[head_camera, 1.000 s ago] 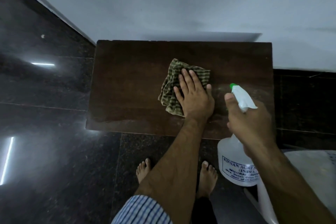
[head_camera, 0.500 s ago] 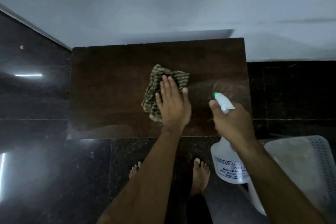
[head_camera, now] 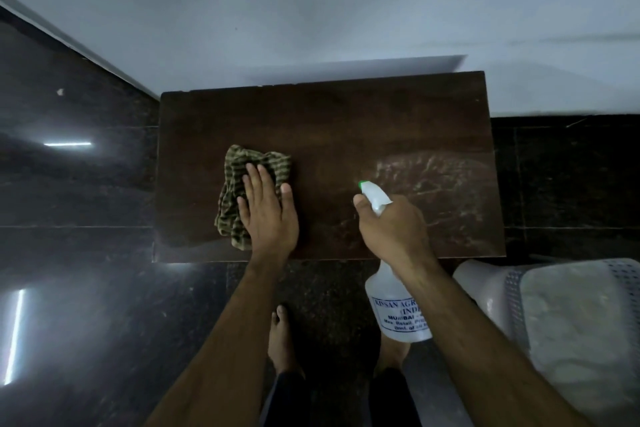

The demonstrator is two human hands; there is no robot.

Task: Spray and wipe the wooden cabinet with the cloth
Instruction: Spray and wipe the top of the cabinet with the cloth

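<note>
While the right hand (head_camera: 391,229) grips the spray bottle (head_camera: 398,305) and hides its middle, the green tip points up-left over the wooden cabinet (head_camera: 329,135), bottle base toward the person. The left hand (head_camera: 268,211) lies flat on the checked cloth (head_camera: 239,163), covering part of it.

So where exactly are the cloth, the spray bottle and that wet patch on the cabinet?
cloth (head_camera: 239,163): head view, on its striped upper fold above the fingers.
spray bottle (head_camera: 401,317): head view, on the labelled body below the wrist.
wet patch (head_camera: 440,184): head view, on the shiny streaks at the cabinet top's right.
</note>
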